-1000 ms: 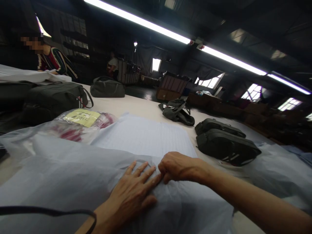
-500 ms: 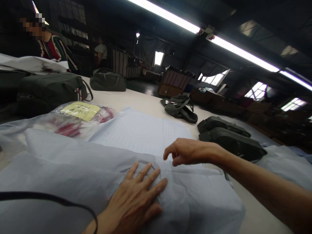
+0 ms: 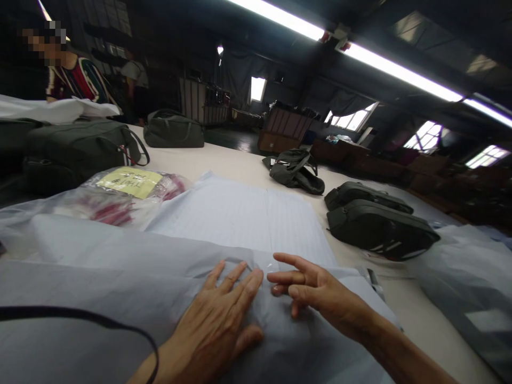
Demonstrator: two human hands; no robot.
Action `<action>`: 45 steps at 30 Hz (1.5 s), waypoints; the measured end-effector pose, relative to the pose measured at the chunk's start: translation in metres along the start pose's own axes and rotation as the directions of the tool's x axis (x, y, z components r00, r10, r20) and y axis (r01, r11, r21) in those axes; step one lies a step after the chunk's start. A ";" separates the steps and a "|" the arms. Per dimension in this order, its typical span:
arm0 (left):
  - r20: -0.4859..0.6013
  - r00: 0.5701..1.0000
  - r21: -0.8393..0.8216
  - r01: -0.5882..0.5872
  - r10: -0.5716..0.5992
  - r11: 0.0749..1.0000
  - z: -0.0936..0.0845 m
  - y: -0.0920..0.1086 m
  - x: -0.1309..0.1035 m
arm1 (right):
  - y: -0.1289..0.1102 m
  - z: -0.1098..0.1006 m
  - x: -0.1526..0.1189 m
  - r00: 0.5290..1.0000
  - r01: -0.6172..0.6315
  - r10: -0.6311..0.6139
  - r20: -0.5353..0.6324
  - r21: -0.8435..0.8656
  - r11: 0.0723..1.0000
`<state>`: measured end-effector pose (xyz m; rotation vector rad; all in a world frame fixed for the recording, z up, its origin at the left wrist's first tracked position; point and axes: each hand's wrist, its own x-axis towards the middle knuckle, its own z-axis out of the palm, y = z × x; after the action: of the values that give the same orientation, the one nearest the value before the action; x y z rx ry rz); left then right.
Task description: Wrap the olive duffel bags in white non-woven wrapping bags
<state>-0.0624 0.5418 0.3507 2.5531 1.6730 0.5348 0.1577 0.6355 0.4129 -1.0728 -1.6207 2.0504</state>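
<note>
My left hand [image 3: 222, 312] lies flat on a pale blue-grey sheet [image 3: 120, 298], thin and creased like wrapping paper or fabric. The sheet is folded over, with wrinkles around my fingertips. Just to the right, my right hand [image 3: 312, 288] hangs low over the same sheet, fingers apart and pointing left. A small shiny glint shows by its fingertips; I cannot tell what it is. Beyond both hands spreads a stack of pale, faintly striped sheets [image 3: 240, 213]. At the left of the stack rests a clear plastic bag [image 3: 108, 208] of red and white pieces, bearing a yellow handwritten label [image 3: 130, 181].
Dark green bags [image 3: 76, 146] stand on the left of the cream table [image 3: 228, 157]. A slumped dark bag [image 3: 296, 170] lies farther back, and two more bags [image 3: 380, 229] lie at right beside clear plastic [image 3: 472, 277]. A person in a striped top [image 3: 80, 80] stands behind the table.
My right hand has come down and nearer, its fingers spreading from a curled shape. My left hand stays on the sheet, its fingers drawn slightly closer together.
</note>
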 end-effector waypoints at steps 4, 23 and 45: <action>0.003 1.000 -0.012 0.001 -0.001 1.000 0.001 0.000 -0.001 | -0.003 -0.002 0.002 1.000 -0.018 0.019 0.017 -0.041 0.999; -0.011 1.000 0.028 0.000 0.000 1.000 -0.001 0.002 0.001 | -0.045 0.007 -0.005 0.996 0.085 -0.063 0.060 -0.548 0.832; -0.058 0.994 0.094 -0.091 0.097 0.991 -0.002 -0.003 0.000 | -0.060 0.001 0.092 0.926 0.306 0.128 0.356 -0.904 0.298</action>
<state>-0.0654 0.5426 0.3519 2.7190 1.6389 0.5629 0.0839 0.7130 0.4354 -0.7821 -3.2209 1.0118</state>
